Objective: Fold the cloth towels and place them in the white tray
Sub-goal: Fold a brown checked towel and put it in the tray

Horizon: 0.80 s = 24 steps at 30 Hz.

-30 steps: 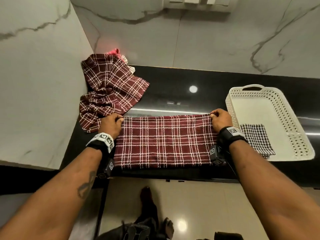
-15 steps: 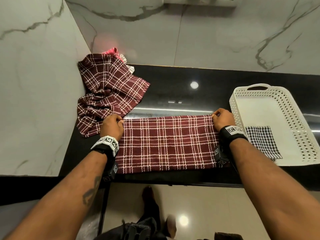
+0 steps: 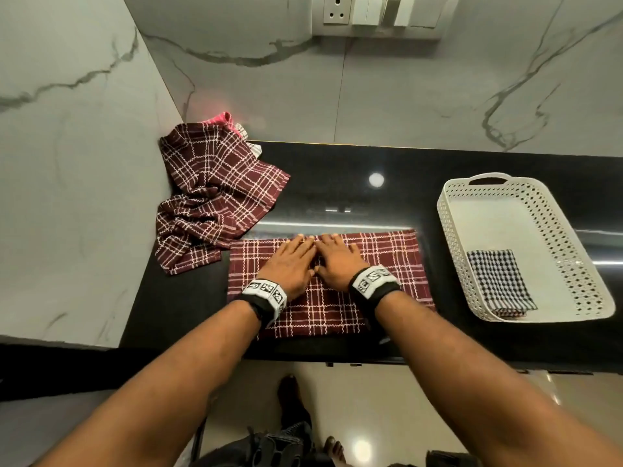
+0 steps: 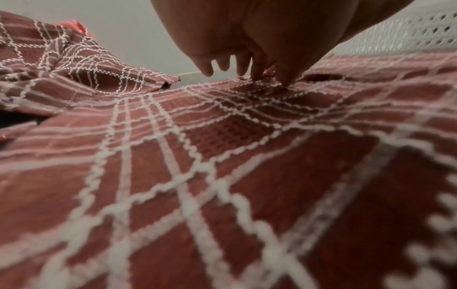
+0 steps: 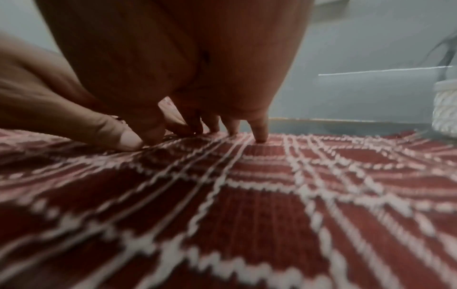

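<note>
Side by side, the left hand (image 3: 292, 264) and right hand (image 3: 339, 259) I was watching remotely lay flat, fingers straight, pressing the folded maroon plaid towel (image 3: 387, 264) on the black counter (image 3: 337, 183). Another maroon towel (image 3: 215, 200) sat crumpled to its left; a folded black-checked towel (image 3: 499, 278) lay in the white tray (image 3: 448, 210) at right.

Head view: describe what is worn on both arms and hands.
Both forearms are bare, no sleeves, no gloves. Each wrist carries a black strap with a white band printed with black square markers: left wristband, right wristband. A dark mark shows on the left forearm.
</note>
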Tool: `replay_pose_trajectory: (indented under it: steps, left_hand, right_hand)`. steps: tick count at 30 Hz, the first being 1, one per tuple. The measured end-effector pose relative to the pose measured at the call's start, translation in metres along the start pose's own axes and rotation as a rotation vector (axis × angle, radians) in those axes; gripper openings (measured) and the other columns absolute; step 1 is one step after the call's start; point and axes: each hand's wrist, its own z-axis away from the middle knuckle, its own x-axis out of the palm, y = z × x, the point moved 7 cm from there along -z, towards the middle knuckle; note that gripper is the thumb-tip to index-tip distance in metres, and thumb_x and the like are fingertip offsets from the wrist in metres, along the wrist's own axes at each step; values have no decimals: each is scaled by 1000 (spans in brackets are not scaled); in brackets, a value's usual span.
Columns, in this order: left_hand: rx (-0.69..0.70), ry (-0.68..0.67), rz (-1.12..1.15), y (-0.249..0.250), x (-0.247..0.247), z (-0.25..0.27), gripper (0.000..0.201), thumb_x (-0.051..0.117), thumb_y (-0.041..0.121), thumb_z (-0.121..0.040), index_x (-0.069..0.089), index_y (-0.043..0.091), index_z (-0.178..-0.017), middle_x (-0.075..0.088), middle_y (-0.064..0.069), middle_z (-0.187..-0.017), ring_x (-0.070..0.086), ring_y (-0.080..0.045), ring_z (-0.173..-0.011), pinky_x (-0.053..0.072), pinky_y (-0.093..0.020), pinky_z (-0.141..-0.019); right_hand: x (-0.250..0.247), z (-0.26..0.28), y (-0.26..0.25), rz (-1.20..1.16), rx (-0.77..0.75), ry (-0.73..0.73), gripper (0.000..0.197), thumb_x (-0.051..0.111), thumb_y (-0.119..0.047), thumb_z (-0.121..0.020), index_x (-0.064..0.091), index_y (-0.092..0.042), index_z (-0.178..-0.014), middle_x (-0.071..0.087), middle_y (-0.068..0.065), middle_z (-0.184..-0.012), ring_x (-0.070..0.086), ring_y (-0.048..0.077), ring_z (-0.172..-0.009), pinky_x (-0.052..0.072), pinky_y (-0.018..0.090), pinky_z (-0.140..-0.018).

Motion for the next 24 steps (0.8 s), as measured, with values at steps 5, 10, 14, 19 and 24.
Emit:
replay_pose_trajectory:
  steps: [5,10,14,19,24]
  left_hand:
    - [-62,-67,-80,-35,17,19,73,15,58,-101,-11,19,-157,-19,-3,-163,-14,-19,-151,3,-45,-125]
    - [-252,-88,-45,-94,35,65,85,5,69,-95,-18,12,-154,-28,-9,-160,-23,-23,-149,-10,-42,-122]
    - [-294,-123,-45,-96,29,73,87,4,68,-95,-14,8,-155,-23,-12,-162,-19,-25,-151,-11,-43,-122]
    - [-62,-21,-85,-16,10,49,73,5,58,-100,-9,14,-157,-18,-8,-163,-15,-22,-151,-1,-46,-124]
    - [3,-106,-169,14,33,50,73,5,58,-100,-12,16,-156,-18,-7,-164,-13,-21,-152,2,-45,-124]
  right_hand:
    - [12,7,46,44,94,-48,83,37,-63,-96,-7,-28,-158,-22,0,-163,-19,23,-150,-10,58,-118]
    - [9,47,153,67,372,-59,100,15,-85,-85,-23,-22,-153,-36,2,-156,-29,24,-146,-18,60,-114]
    - [-4,58,159,141,435,-18,94,14,-75,-91,-14,-13,-156,-28,7,-161,-26,26,-148,-13,61,-117]
    - [15,53,30,125,54,-15,74,20,-56,-101,-7,-17,-157,-20,7,-163,-19,27,-150,-13,57,-117]
    - [47,60,13,114,42,-129,75,24,-55,-101,-13,-19,-156,-26,1,-161,-21,23,-149,-9,59,-119]
